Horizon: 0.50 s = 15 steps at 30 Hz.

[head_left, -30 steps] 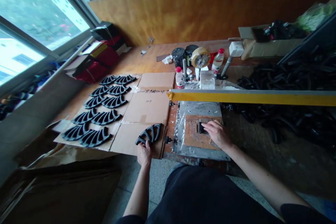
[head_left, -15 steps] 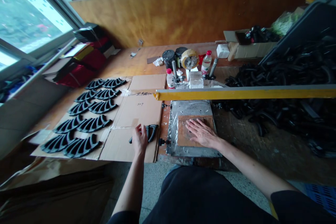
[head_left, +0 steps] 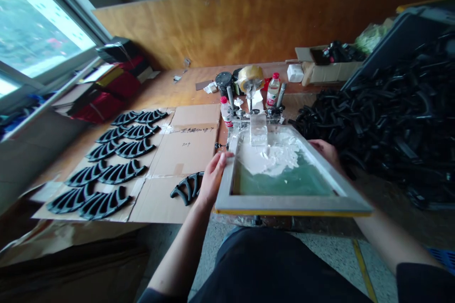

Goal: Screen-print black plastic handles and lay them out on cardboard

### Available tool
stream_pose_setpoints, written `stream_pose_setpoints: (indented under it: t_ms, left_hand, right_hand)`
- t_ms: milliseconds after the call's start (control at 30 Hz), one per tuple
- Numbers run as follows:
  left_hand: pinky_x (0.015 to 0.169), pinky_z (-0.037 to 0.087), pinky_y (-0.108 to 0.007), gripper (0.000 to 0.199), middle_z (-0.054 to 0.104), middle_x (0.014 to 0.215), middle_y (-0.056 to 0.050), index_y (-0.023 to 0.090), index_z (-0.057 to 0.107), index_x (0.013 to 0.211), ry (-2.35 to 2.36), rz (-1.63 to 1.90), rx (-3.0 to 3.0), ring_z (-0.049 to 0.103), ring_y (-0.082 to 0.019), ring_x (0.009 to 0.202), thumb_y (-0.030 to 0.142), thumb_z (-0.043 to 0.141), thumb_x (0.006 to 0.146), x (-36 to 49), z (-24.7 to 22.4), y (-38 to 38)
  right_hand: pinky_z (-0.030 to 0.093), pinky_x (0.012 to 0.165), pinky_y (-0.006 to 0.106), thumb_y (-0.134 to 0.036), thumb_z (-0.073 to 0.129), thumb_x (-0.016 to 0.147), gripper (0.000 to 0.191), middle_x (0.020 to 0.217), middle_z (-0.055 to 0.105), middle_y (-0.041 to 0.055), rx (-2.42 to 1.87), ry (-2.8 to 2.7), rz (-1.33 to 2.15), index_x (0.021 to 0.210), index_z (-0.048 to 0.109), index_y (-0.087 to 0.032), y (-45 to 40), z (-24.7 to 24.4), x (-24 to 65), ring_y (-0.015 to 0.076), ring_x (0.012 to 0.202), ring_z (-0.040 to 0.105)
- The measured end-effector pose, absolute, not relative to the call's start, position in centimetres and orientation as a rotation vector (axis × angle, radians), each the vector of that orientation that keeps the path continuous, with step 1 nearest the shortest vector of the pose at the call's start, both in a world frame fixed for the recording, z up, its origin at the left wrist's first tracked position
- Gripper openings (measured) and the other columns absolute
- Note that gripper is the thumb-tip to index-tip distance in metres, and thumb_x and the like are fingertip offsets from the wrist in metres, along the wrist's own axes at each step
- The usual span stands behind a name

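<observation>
A screen printing frame with a grey border and green mesh lies low over the work plate. White ink spreads across the mesh's far half, and a clear block-shaped squeegee stands in it. My left hand grips the frame's left edge, thumb and fingers pressed together. On the right edge is my right hand, closed on the rim and partly hidden behind it. Left of my left hand, a black curved slatted part rests on the cardboard, partly covered by that hand.
Several similar black parts lie in paired rows on the cardboard's left. A big heap of black pieces fills the right side. Behind the frame stand bottles, dark tubs and a tape roll.
The frame has come down from a raised, edge-on position over the plate. My left hand has left the black part and my right hand the brown board; both now hold the frame's sides.
</observation>
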<state>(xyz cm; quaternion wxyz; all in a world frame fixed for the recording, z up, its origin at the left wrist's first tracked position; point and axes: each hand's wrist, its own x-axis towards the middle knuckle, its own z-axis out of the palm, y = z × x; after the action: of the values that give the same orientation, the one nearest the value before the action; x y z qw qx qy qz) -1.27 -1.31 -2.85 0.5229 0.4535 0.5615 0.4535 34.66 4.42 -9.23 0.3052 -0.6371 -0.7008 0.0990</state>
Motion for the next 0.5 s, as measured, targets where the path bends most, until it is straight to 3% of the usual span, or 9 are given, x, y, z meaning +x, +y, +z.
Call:
stream_pose_setpoints:
  t_ms: [100,200,267,400,500]
  left_hand:
    - [0.05,0.034,-0.02,0.058,0.057,0.068,0.004,0.023,0.057,0.128,1.435,0.862,1.063,0.045,-0.009,0.052,0.057,0.06,0.081,-2.0,-7.3,-3.4]
    - [0.051,0.033,-0.02,0.067,0.052,0.065,0.006,0.024,0.044,0.142,1.539,0.76,1.103,0.043,-0.009,0.052,0.053,0.057,0.083,-1.6,-11.4,-4.0]
    - [0.054,0.034,-0.021,0.064,0.054,0.068,0.005,0.024,0.046,0.14,1.612,0.711,1.165,0.047,-0.01,0.056,0.053,0.054,0.084,-1.3,-13.2,-3.8]
    - [0.058,0.037,-0.022,0.058,0.059,0.075,0.002,0.022,0.052,0.135,1.67,0.648,1.248,0.053,-0.012,0.064,0.054,0.05,0.086,-1.3,-14.7,-3.3]
    - [0.06,0.039,-0.023,0.058,0.062,0.081,-0.001,0.021,0.052,0.134,1.672,0.626,1.253,0.055,-0.013,0.066,0.054,0.048,0.087,-1.5,-15.1,-3.2]
  right_hand:
    - [0.058,0.074,0.036,-0.03,0.056,0.089,0.035,0.119,0.066,0.0146,-1.552,-1.851,0.291,0.117,0.065,-0.013,5.7,-7.9,32.6,0.0222,0.092,0.067]
    - [0.051,0.095,0.04,-0.027,0.074,0.076,0.056,0.139,0.051,0.0146,-1.384,-2.099,0.242,0.128,0.057,-0.016,6.6,-6.5,27.0,0.0281,0.121,0.055]
    - [0.049,0.096,0.04,-0.023,0.076,0.073,0.055,0.128,0.058,0.0135,-1.418,-2.254,0.214,0.124,0.056,-0.017,7.3,-6.0,23.6,0.028,0.118,0.055]
    - [0.049,0.077,0.032,-0.023,0.07,0.08,0.024,0.096,0.068,0.0072,-1.491,-2.495,0.308,0.102,0.061,-0.019,7.4,-6.4,21.1,0.0236,0.091,0.063]
    - [0.044,0.072,0.03,-0.014,0.061,0.082,0.005,0.085,0.067,0.0074,-1.287,-2.665,0.291,0.085,0.061,-0.018,5.3,-7.3,21.6,0.0227,0.087,0.06]
